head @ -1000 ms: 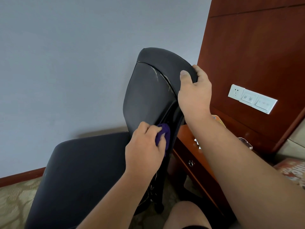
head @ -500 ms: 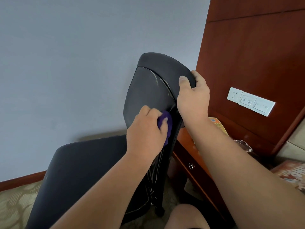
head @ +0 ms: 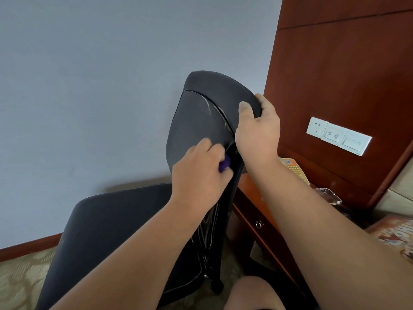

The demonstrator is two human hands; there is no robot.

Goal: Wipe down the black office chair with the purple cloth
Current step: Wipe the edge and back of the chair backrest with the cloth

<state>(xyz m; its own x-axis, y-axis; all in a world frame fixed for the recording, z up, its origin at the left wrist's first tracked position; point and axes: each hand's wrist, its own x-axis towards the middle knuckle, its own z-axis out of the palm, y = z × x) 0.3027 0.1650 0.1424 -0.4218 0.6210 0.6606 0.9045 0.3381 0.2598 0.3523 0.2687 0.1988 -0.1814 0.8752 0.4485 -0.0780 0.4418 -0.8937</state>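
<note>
Nearest us, a bare knee [head: 252, 294] shows at the bottom edge, and both forearms [head: 138, 253] reach up past it toward the chair [head: 201, 128]. The chair's seat [head: 107, 231] lies low on the left over patterned carpet [head: 17, 285], and its back stands upright in the middle.

The left hand [head: 199, 173] has its fingers curled round the cloth [head: 224, 164]. We see only a small purple fold of it, pressed to the right edge of the back about halfway up. Just above, the right hand [head: 257, 130] grips the back's upper right corner, thumb on the face toward us and fingers wrapped behind.

Right of the chair stands a wooden desk [head: 251, 192] with a drawer knob; we cannot tell whether the two touch. Farther off, white switches [head: 337, 136] sit on a wood panel [head: 335, 63] beside a grey wall [head: 89, 86].
</note>
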